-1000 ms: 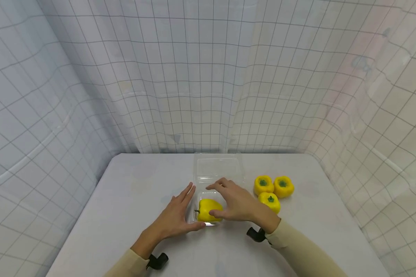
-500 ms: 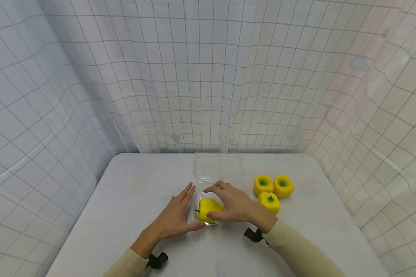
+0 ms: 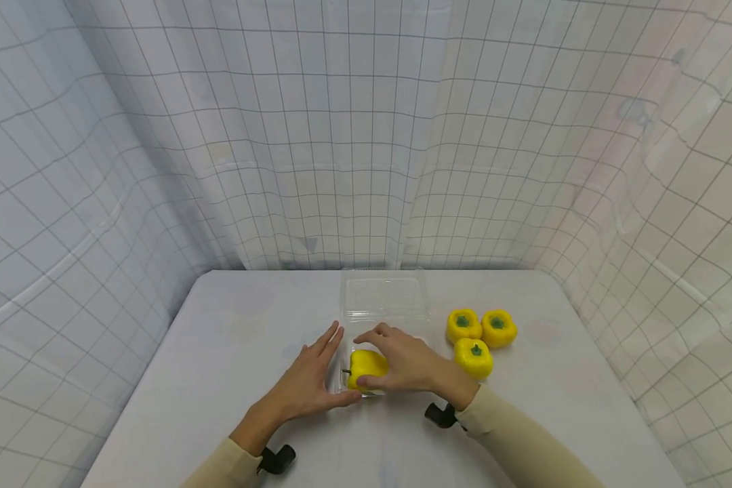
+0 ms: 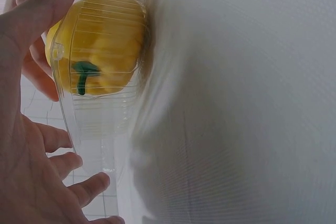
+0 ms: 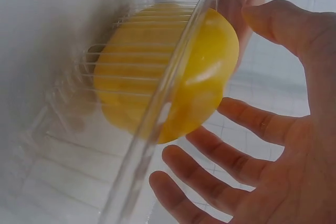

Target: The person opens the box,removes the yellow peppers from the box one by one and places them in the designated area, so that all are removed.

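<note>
A yellow bell pepper (image 3: pixel 364 366) lies on its side in the base of a hinged clear plastic container (image 4: pixel 100 116), its stem pointing left. My left hand (image 3: pixel 305 379) stays at the container's left side, fingers fairly straight, with the thumb at the front rim. Over the pepper's right side reaches my right hand (image 3: pixel 410 364), partly covering it. In the right wrist view the fingertips (image 5: pixel 231 109) of that hand sit right at the pepper's surface, while its thumb stands off from it.
The container's clear lid (image 3: pixel 384 295) lies folded back toward the far table edge. To the right stand three more yellow bell peppers, one at the left (image 3: pixel 463 327), one at the right (image 3: pixel 499 329) and one in front (image 3: pixel 473 358). Gridded white curtains (image 3: pixel 366 169) surround the white table (image 3: pixel 250 318).
My right hand has shifted a little to the left and covers more of the pepper. The pepper and my left hand have stayed in place.
</note>
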The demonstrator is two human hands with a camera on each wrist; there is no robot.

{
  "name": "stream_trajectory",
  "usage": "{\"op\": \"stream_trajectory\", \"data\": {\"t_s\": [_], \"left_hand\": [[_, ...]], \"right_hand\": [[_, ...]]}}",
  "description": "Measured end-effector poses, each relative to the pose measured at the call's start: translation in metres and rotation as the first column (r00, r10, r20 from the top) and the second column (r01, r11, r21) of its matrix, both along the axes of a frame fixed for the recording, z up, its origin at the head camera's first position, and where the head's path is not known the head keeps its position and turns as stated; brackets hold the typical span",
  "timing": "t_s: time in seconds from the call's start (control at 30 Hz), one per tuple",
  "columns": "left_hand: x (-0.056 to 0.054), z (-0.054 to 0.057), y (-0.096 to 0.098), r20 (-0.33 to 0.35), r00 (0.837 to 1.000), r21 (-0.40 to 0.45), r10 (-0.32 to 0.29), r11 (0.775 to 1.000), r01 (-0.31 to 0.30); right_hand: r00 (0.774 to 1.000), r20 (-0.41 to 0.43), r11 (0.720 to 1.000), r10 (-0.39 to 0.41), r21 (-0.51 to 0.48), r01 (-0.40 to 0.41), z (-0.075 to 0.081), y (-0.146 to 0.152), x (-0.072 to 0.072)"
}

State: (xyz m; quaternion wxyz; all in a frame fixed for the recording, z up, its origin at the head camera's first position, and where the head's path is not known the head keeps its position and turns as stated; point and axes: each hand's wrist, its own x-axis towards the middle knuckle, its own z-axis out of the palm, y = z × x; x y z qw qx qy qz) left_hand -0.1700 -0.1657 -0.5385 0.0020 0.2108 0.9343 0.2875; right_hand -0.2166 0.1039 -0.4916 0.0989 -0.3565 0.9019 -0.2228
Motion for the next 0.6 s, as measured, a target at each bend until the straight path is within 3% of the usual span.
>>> {"op": "stream_trajectory", "data": {"t_s": [0.3, 0.6], "left_hand": [[-0.0024, 0.0003, -0.0015, 0.040, 0.999, -0.043, -0.012, 0.999, 0.014], [-0.0023, 0.0003, -0.0019, 0.044, 0.999, -0.032, -0.005, 0.999, 0.007]], "right_hand": [[1.000, -0.003, 1.000, 0.019, 0.004, -0.019, -0.0053, -0.0042, -0.0008], [1.000, 0.012, 1.000, 0.020, 0.010, -0.020, -0.0090, -0.0065, -0.0006]]}}
